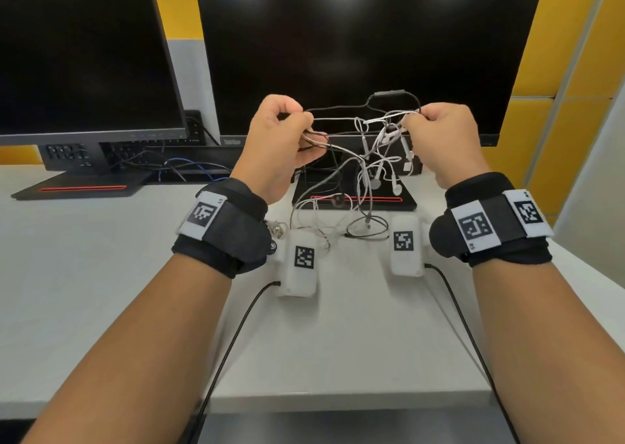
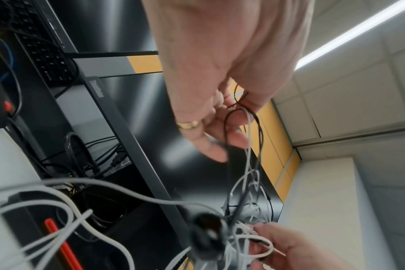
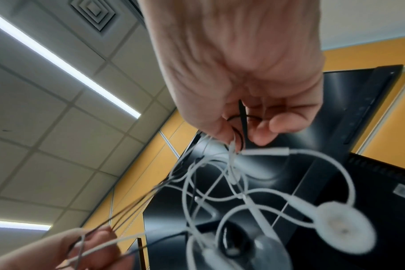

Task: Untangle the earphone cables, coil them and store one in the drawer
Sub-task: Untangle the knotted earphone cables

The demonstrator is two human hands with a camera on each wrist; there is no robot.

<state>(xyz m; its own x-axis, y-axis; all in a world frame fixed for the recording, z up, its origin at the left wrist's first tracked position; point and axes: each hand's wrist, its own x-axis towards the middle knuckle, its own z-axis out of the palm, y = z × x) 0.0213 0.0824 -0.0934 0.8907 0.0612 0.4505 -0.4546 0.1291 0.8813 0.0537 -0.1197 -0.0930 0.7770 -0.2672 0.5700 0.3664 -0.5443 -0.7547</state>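
A tangle of white and black earphone cables (image 1: 372,139) hangs in the air in front of the big monitor. My left hand (image 1: 287,132) pinches several strands at the tangle's left end (image 2: 238,113). My right hand (image 1: 436,129) pinches the bunch of white and black strands at the right end (image 3: 236,135). The strands are stretched between both hands. White earbuds (image 1: 395,186) dangle below the knot, close in the right wrist view (image 3: 342,232). Loose cable loops (image 1: 365,227) trail down onto the white desk (image 1: 101,274). No drawer is in view.
Two dark monitors stand behind, the big one (image 1: 368,38) straight ahead, a second (image 1: 81,48) at left. Their black bases (image 1: 355,197) sit on the desk under the cables. Black wrist-camera leads (image 1: 236,335) run off the desk's front edge.
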